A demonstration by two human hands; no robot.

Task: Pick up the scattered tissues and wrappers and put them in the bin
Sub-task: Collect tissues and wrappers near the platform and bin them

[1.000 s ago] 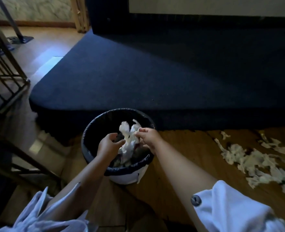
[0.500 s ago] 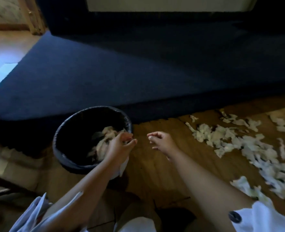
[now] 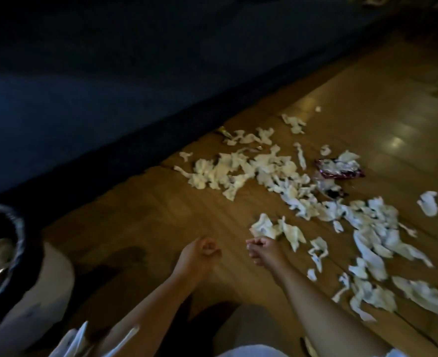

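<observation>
Torn white tissues [image 3: 238, 168] lie scattered over the wooden floor from the middle to the right edge. A shiny purple wrapper [image 3: 339, 169] lies among them at the far side. The bin [image 3: 58, 276], white with a black liner, shows partly at the left edge with paper inside. My left hand [image 3: 200, 255] hovers over bare floor with its fingers curled and nothing in them. My right hand [image 3: 263, 251] is beside it, fingers curled and empty, just short of the nearest crumpled tissue [image 3: 265, 226].
A dark blue carpeted platform [image 3: 84, 86] runs along the far side of the floor, its edge close behind the tissues. A small gold scrap [image 3: 224, 131] lies by that edge. My white sleeves and knees fill the bottom of the view.
Both hands have left the bin, where they let go of tissue, and moved right over the floor toward the scattered pile. The view has swung right, so the bin now sits at the left edge.
</observation>
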